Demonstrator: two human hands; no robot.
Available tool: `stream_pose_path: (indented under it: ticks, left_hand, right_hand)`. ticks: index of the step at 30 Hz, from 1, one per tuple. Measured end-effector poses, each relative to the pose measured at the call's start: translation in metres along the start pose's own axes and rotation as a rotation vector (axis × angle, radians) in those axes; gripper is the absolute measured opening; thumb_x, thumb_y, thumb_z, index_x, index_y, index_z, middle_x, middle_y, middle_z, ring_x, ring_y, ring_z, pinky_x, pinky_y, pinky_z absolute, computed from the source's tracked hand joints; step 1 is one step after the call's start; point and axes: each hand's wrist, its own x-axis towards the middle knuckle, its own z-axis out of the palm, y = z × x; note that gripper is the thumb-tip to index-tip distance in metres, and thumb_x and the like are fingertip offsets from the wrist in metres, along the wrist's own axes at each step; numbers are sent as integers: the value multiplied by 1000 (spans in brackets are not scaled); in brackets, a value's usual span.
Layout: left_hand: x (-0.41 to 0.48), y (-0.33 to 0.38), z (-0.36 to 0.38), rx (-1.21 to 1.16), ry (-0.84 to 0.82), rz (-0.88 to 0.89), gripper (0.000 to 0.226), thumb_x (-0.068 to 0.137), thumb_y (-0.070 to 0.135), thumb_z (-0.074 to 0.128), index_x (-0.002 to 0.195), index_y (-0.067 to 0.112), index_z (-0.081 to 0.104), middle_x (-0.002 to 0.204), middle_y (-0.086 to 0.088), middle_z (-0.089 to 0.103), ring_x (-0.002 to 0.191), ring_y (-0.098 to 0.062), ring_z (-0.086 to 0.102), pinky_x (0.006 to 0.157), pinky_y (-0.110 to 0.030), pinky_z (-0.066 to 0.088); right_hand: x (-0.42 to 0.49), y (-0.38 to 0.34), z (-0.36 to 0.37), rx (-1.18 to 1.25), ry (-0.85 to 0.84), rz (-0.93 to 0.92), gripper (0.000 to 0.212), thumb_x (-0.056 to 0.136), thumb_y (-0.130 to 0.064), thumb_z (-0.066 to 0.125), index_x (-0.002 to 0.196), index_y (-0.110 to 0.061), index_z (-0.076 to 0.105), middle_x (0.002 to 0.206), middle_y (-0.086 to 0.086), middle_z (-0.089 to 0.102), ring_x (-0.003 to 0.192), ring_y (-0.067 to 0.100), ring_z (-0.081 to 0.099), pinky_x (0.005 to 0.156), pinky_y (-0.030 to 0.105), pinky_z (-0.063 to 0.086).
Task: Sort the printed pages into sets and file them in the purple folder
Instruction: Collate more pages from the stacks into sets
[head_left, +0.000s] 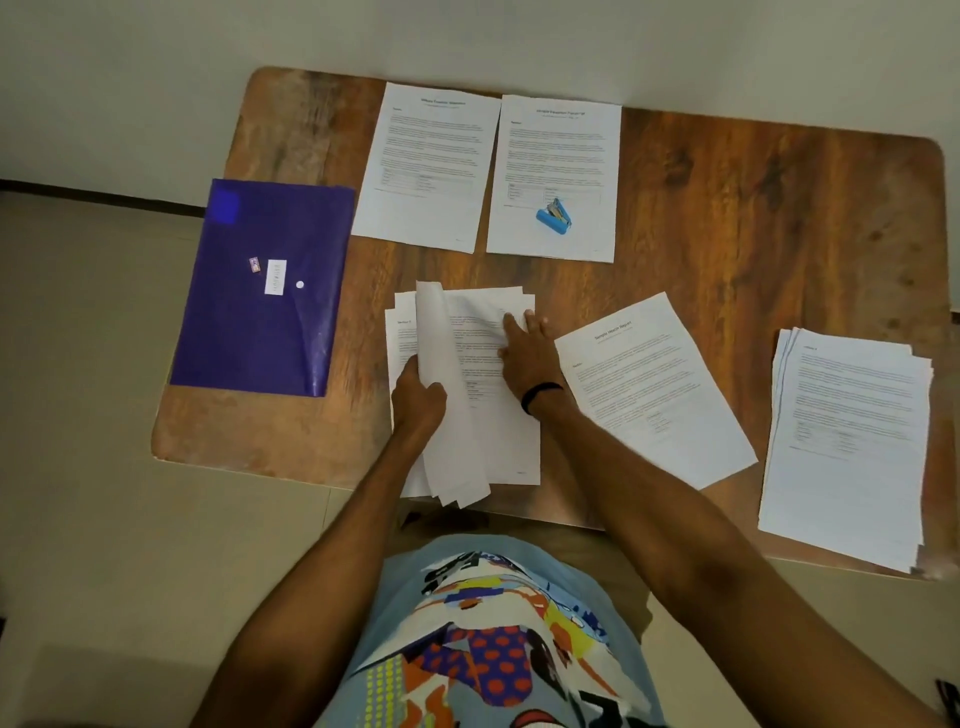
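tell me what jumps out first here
The purple folder lies at the left edge of the table. In the near middle the left hand grips lifted pages of a loose stack while the right hand presses on it. A blue stapler sits on a far sheet.

Print on the 2 far pages (426, 166) blurs unreadably (lifted sheets (441, 353) hide fingers of the left hand (418, 400)).

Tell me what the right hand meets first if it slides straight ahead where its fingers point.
Past the middle pile that the right hand presses, across bare table, it would probably first meet the near-left corner of the sheet bearing the blue stapler.
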Motion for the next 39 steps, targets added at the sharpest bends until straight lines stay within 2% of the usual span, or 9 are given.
stream_pose_path:
  ticks: [4, 7, 10, 15, 18, 22, 28, 35, 39]
  left_hand:
    - [-2, 2, 1, 7, -61, 40, 50, 99, 15, 59, 145, 15, 40, 141, -9, 53, 125, -27, 54, 101, -36, 46]
    - [-6, 3, 5, 1, -159, 87, 66, 90, 26, 71, 146, 16, 38, 144, -6, 51, 128, -24, 51, 109, -44, 41]
    - [-7, -2, 5, 37, -155, 74, 76, 86, 34, 75, 149, 17, 36, 146, -5, 51, 129, -25, 52, 110, -47, 41]
    - [-2, -17, -8, -24, -4, 1, 49, 92, 26, 67, 135, 24, 45, 129, -3, 59, 116, -23, 60, 103, -50, 49]
    - [-7, -12, -13, -102, 44, -51, 33, 97, 24, 62, 126, 25, 46, 123, 0, 60, 109, -19, 61, 100, -46, 50]
    - [-8, -17, -17, -165, 100, -64, 35, 97, 11, 59, 129, 20, 47, 126, -9, 60, 113, -26, 61, 98, -47, 51]
    - [-9, -12, -17, -137, 101, -65, 37, 99, 19, 58, 133, 18, 44, 126, -6, 59, 108, -20, 59, 99, -45, 49]
    - [-9, -8, -17, -114, 123, -63, 36, 99, 22, 60, 131, 20, 46, 125, -7, 60, 106, -20, 60, 97, -44, 51]
    - [-14, -3, -16, -112, 150, -53, 38, 99, 14, 57, 135, 17, 46, 125, -7, 60, 110, -23, 60, 102, -50, 50]
  right_hand:
    - [-19, -38, -8, 660, -20, 120, 67, 99, -43, 56, 155, -19, 28, 156, 5, 40, 138, 27, 45, 112, 43, 39]
    - [-27, -61, -15, 1160, -233, 222, 85, 83, -78, 49, 149, -26, 36, 152, 3, 45, 134, 31, 49, 108, 53, 44]
    - [-29, -59, -25, 1361, -485, 249, 70, 90, -74, 33, 145, -30, 39, 146, 2, 49, 124, 34, 54, 104, 57, 47]
    - [-2, -38, -19, 637, -148, 80, 42, 103, -34, 51, 140, -13, 50, 142, 11, 56, 125, 33, 57, 107, 48, 47]
    - [21, -21, -15, 216, 14, 17, 76, 94, -29, 66, 155, -13, 24, 160, 11, 32, 145, 34, 34, 117, 50, 33]
    - [39, -3, -7, -103, -63, -139, 97, 93, -39, 67, 158, -8, 2, 167, 10, 6, 154, 29, 3, 123, 47, 2]
    - [23, -8, 0, -307, -72, -286, 63, 104, -29, 48, 157, -11, 18, 166, 12, 15, 154, 29, 6, 123, 46, -2]
    - [-13, -33, 4, 787, 3, 144, 86, 85, -23, 78, 152, -19, 25, 147, 4, 47, 128, 21, 52, 106, 41, 48]
    - [-27, -21, -10, 772, 0, 340, 53, 85, -16, 77, 131, -10, 52, 117, 3, 62, 108, 19, 62, 87, 31, 52]
